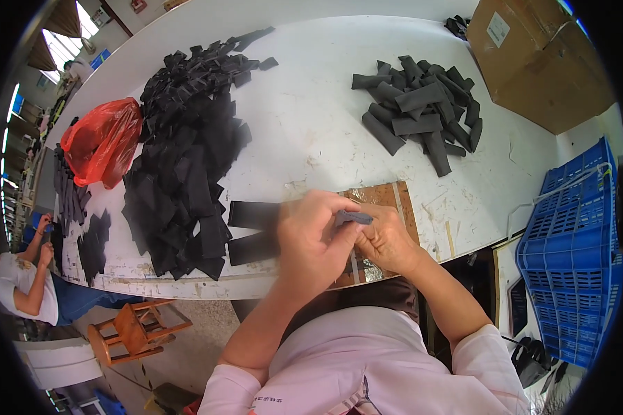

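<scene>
Close together over a brown board point(403, 200) at the table's front edge, both my hands are closed on one dark grey fabric piece point(354, 218). My left hand point(315, 238) pinches it with thumb and fingers. Against its other side my right hand point(389, 238) is curled, with some of the fingers hidden. Only a small folded or rolled end of the piece shows between them. Two flat black strips point(253, 214) lie side by side just left of my left hand, their right ends hidden beneath it.
A large heap of flat black strips point(187, 173) covers the table's left, beside a red plastic bag point(104, 142). Dark rolled tubes point(422, 104) are piled at the back right. A cardboard box point(540, 66) and blue crates point(567, 256) stand right. A person point(28, 283) works beyond a wooden stool point(138, 330).
</scene>
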The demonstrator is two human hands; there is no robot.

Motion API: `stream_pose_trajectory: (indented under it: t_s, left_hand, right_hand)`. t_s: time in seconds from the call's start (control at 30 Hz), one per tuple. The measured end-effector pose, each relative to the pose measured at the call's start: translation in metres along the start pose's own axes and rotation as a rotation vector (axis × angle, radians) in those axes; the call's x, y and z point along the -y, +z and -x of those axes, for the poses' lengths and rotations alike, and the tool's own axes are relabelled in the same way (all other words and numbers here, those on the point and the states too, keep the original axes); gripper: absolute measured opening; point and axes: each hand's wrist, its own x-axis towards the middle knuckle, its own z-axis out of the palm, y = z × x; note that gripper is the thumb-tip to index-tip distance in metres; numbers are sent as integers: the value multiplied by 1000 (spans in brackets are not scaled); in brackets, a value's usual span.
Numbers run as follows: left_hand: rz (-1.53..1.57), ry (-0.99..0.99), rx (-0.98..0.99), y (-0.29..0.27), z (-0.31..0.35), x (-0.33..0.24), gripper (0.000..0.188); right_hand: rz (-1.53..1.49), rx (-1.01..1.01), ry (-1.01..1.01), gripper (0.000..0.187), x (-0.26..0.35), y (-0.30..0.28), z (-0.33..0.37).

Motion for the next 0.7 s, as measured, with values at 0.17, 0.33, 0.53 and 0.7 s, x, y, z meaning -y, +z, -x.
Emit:
stream_pose_trajectory:
  t_s: [0.17, 0.33, 0.53, 0.7]
  left_hand:
    - [618, -53, -66, -3, 5, -3, 13]
    - [1187, -200, -284, -16, 6, -8, 14]
    - [934, -205, -303, -12, 20, 3, 12]
    - [404, -389, -426, -23, 14, 37, 19]
  right_hand:
    - [6, 49, 41, 16, 15, -13, -9]
    - [113, 164, 70, 23, 37, -30, -25]
    - [145, 134, 45, 27, 23, -8, -10]
    - [-333, -57, 84, 32, 36, -40, -30]
